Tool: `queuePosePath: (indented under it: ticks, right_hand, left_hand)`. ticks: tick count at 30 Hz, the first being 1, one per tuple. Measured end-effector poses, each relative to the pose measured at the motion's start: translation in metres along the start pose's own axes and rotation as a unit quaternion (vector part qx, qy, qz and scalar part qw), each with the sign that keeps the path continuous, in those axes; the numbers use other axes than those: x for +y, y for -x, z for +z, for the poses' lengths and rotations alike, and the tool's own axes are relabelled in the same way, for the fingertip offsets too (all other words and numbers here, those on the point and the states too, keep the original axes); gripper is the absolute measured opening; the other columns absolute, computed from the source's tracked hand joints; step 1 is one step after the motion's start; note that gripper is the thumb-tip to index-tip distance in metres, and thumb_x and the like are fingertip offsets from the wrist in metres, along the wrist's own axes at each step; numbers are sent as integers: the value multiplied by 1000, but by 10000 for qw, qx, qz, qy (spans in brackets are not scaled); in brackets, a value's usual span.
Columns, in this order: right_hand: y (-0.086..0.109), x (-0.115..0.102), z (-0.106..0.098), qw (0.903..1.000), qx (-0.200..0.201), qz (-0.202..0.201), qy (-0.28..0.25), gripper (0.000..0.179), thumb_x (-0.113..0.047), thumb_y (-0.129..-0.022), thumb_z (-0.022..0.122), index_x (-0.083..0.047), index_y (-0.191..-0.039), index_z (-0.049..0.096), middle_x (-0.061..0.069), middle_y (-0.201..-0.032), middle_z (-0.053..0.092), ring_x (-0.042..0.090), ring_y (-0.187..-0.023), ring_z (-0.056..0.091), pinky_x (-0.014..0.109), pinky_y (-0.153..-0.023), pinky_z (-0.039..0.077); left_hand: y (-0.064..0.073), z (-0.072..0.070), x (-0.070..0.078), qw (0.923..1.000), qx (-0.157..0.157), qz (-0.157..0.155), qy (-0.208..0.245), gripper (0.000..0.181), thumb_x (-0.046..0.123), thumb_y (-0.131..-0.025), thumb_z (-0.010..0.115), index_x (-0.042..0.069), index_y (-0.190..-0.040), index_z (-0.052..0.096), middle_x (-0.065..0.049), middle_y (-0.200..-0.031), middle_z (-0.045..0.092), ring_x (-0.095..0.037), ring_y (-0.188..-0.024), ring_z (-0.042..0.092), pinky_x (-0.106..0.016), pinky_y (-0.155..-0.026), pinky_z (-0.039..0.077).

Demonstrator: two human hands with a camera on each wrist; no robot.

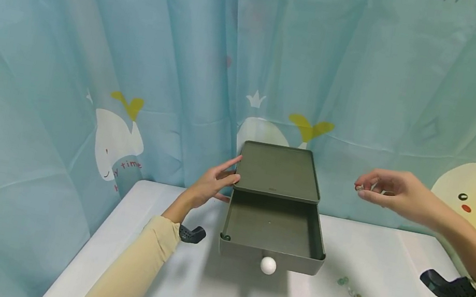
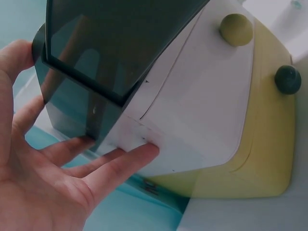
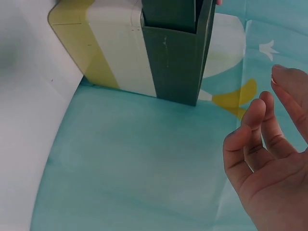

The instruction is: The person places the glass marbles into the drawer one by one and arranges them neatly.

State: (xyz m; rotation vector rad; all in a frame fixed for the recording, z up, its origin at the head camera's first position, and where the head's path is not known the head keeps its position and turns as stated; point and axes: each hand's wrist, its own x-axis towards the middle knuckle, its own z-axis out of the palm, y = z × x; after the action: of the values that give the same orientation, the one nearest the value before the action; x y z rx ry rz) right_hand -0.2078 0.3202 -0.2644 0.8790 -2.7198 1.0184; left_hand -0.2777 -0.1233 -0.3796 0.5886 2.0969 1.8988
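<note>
Left hand, fingers spread, touches side of drawer box; top drawer out. Right hand pinches small shiny piece midair.

The left arm extends toward the far side; the left hand is spread. The right arm extends from the right; the right hand is raised, pinching.
</note>
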Motion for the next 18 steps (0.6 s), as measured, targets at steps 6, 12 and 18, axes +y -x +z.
queuePosePath:
  ticks: [6, 12, 18]
  right_hand:
    - [-8, -10, -2, 9996, -241, 158, -31, 15, -15, -95, 75, -19, -110, 73, 1, -90, 70, 17, -74, 64, 28, -64, 50]
    - [-18, -16, -1, 9992, -388, -22, -40, 17, -13, -94, 76, -19, -110, 73, 1, -87, 68, 17, -71, 62, 29, -61, 50]
    - [-27, -18, 3, 9979, -501, -412, -33, 19, -10, -94, 76, -19, -110, 74, -1, -87, 70, 16, -69, 62, 27, -60, 51]
  left_hand:
    - [0, 1, 0, 10000, 12, 4, 27, 65, 31, -104, 58, 35, -163, 31, -18, -164, 30, -41, -143, 41, -55, -89, 57]
    - [1, 1, 1, 10000, 19, -4, 31, 65, 31, -104, 59, 36, -163, 31, -18, -164, 30, -40, -143, 42, -56, -90, 57]
    - [0, 1, 0, 10000, 82, -29, -18, 63, 30, -105, 59, 37, -162, 33, -17, -163, 33, -40, -142, 43, -56, -90, 57]
